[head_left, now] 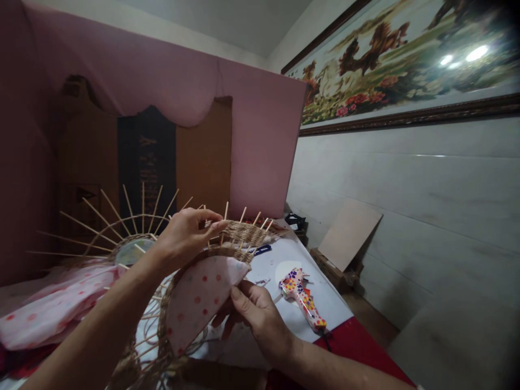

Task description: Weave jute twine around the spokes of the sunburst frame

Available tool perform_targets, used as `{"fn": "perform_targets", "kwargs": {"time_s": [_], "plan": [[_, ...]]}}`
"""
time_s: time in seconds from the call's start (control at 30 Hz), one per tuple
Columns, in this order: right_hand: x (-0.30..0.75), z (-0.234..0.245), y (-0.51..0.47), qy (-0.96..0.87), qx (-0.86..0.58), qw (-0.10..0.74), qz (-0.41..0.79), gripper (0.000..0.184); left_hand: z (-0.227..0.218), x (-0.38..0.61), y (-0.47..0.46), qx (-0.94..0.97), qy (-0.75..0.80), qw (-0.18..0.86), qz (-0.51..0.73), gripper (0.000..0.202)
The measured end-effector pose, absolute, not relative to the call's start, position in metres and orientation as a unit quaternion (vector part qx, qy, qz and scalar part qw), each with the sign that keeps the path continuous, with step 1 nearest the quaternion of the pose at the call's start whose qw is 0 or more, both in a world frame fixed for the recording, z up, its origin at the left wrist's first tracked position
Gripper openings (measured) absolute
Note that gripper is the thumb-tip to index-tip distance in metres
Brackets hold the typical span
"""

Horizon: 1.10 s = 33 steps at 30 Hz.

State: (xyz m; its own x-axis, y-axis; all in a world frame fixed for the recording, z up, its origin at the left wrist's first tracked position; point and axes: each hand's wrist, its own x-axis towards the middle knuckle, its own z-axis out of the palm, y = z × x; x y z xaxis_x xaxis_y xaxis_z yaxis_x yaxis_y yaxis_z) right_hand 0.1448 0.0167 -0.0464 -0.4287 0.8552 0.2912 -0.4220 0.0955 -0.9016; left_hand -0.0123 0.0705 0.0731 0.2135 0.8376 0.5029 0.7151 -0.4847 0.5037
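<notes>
A half-woven wicker basket with upright wooden spokes sits in front of me, lined with white cloth with red dots. My left hand reaches over the rim, fingers pinched on the woven top edge near the spokes. My right hand is below, thumb and fingers closed on the lower edge of the dotted cloth and the basket rim.
A glue gun with a flowered pattern lies on the white table to the right, blue-handled scissors behind the basket. Another spoked wicker frame and more dotted cloth lie left. A tiled wall rises right.
</notes>
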Motion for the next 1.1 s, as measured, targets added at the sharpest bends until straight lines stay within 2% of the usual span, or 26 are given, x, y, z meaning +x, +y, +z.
{"fn": "perform_targets", "kwargs": {"time_s": [0.17, 0.37, 0.67, 0.87, 0.97, 1.1], "plan": [[0.1455, -0.0471, 0.0176, -0.543, -0.198, 0.494, 0.649, 0.042, 0.0717, -0.0120, 0.0714, 0.772, 0.509, 0.043, 0.378, 0.038], [0.1454, -0.0481, 0.0184, -0.531, -0.194, 0.497, 0.658, 0.043, 0.0752, -0.0105, 0.0696, 0.772, 0.497, 0.102, 0.384, 0.041], [0.1448, -0.0495, 0.0181, -0.524, -0.200, 0.489, 0.668, 0.044, 0.0731, -0.0104, 0.0700, 0.783, 0.474, 0.068, 0.397, 0.028], [0.1442, -0.0501, 0.0182, -0.540, -0.194, 0.479, 0.665, 0.045, 0.0740, -0.0032, 0.0682, 0.804, 0.462, 0.041, 0.372, 0.034], [0.1439, -0.0486, 0.0189, -0.542, -0.178, 0.478, 0.668, 0.044, 0.0733, -0.0033, 0.0683, 0.815, 0.449, 0.008, 0.366, 0.033], [0.1446, -0.0456, 0.0216, -0.516, -0.191, 0.518, 0.655, 0.041, 0.0766, -0.0066, 0.0639, 0.786, 0.454, -0.082, 0.411, 0.029]]}}
